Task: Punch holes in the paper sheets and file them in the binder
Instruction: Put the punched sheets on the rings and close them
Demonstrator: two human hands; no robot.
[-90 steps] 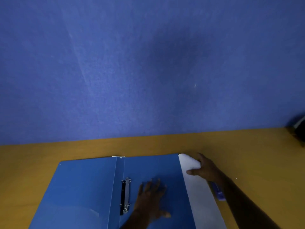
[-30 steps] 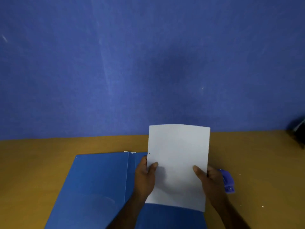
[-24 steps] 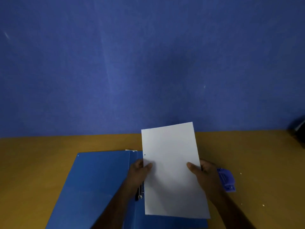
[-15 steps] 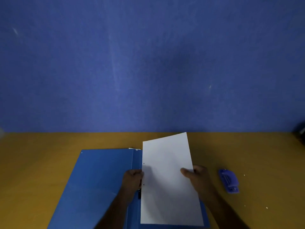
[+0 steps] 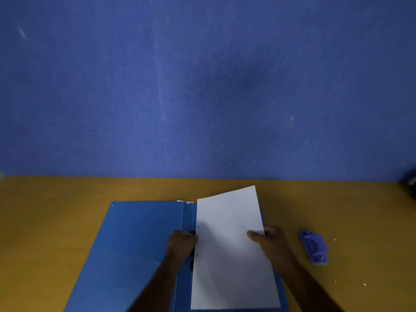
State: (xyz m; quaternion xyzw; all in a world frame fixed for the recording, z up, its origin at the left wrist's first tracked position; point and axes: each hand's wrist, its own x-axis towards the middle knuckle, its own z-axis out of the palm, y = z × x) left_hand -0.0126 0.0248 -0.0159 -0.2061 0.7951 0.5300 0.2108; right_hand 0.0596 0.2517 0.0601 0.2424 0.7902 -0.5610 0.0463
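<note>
A white paper sheet (image 5: 229,248) with two small punched holes along its left edge lies tilted over the right half of the open blue binder (image 5: 135,248). My left hand (image 5: 181,245) pinches the sheet's left edge between the two holes, right over the binder's ring mechanism (image 5: 192,257), which is mostly hidden. My right hand (image 5: 269,243) grips the sheet's right edge with the thumb on top. The sheet's far right corner stands a little off the binder.
A small purple hole punch (image 5: 314,247) sits on the yellow-brown table (image 5: 56,221) to the right of the binder. A few white paper bits lie near it. A blue wall (image 5: 202,86) rises behind the table. A dark object (image 5: 410,183) shows at the right edge.
Both hands brought the sheet down from upright in front of me and leftward, until its punched edge came over the binder's rings. The punch has not moved.
</note>
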